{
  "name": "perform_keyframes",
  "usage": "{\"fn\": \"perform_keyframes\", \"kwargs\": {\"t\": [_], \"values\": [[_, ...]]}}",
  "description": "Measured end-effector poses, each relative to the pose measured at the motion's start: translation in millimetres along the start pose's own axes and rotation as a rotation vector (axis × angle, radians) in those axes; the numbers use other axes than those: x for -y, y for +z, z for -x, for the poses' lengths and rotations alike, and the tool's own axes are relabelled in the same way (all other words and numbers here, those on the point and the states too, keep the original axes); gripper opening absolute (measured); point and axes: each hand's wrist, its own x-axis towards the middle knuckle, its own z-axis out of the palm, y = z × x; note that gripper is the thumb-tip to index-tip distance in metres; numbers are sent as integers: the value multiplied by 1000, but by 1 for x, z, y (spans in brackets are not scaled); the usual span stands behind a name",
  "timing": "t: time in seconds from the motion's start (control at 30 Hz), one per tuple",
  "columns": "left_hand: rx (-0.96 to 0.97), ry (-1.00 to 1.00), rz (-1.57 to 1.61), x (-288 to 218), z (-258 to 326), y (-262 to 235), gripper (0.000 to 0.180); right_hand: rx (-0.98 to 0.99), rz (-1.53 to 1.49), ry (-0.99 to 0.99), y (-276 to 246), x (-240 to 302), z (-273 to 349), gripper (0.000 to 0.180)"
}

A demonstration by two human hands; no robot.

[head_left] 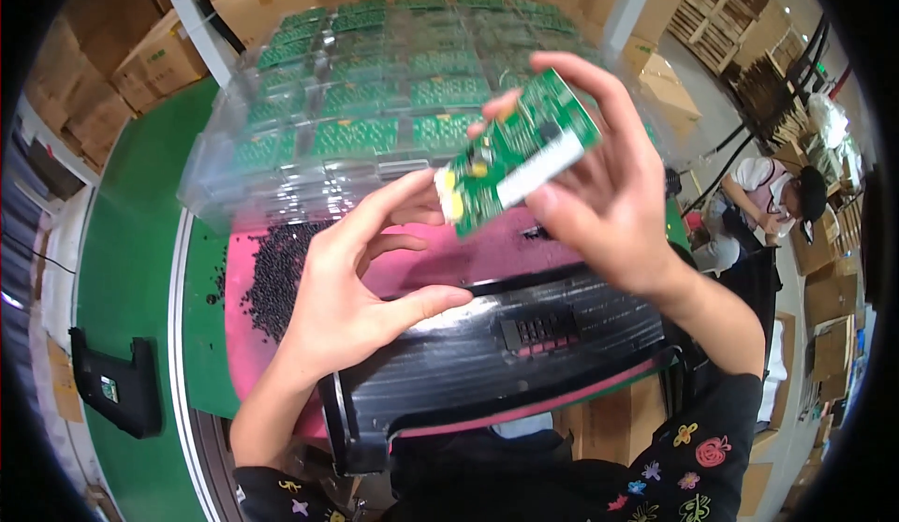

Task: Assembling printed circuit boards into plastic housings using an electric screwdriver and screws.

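My right hand (609,185) holds a green circuit board (518,150) with a white strip along one edge and yellow parts at its lower left end, raised above the bench. My left hand (361,279) has its fingers spread, with the index fingertip touching the board's lower left end. Beneath both hands lies a long black ribbed housing (524,344) resting on a pink mat (449,260). A heap of small black screws (281,274) sits on the mat left of my left hand.
Stacked clear plastic trays (375,101) filled with green circuit boards stand behind the mat. A black bracket (117,382) lies on the green bench at the left. Cardboard boxes line the back. Another person (777,199) sits at the right among cartons and wooden pallets.
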Motion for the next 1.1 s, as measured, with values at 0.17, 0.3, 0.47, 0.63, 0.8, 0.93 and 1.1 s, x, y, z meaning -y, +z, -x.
{"fn": "perform_keyframes", "kwargs": {"t": [0.17, 0.3, 0.47, 0.63, 0.8, 0.93, 1.1], "values": [[116, -51, 75, -24, -1, 20, 62, -148, -5, 72, -2, 21, 64, 80], [194, -80, 87, -21, 1, 32, 60, -173, 12, 178, -21, 34, 100, 72], [320, -167, -5, -4, 7, 43, 57, -119, 331, 295, -42, 21, 146, 64], [557, -148, -266, 4, 12, 50, 51, 137, 760, 377, -52, 21, 156, 55], [745, -166, -464, 12, 16, 60, 49, 248, 770, 379, -57, -2, 165, 56], [662, -163, -526, 17, 16, 65, 48, 227, 802, 399, -57, -13, 166, 56], [617, -109, -555, 28, 22, 67, 53, 230, 829, 386, -57, -16, 167, 56]]}}
